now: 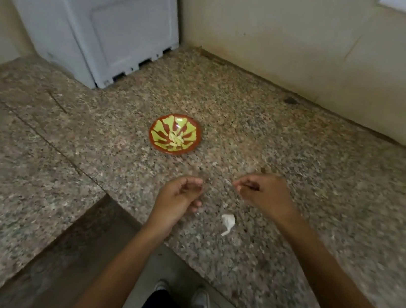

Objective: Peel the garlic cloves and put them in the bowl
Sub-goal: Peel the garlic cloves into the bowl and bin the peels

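Both hands over worktop (301,146) front edge: left hand (178,197) loosely curled, empty; right hand (261,191) grip unclear; peel scrap (228,223) may reach bowl (175,134).

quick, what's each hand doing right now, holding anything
Left hand: fingers loosely curled, nothing visible in it.
Right hand: fingertips pinched together above the counter; whether they hold a clove or a bit of skin cannot be told.

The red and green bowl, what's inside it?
Inside the round red bowl with green leaf shapes lies a small heap of pale peeled garlic cloves at the bottom. The heap hides the bowl's middle and any cloves underneath it.
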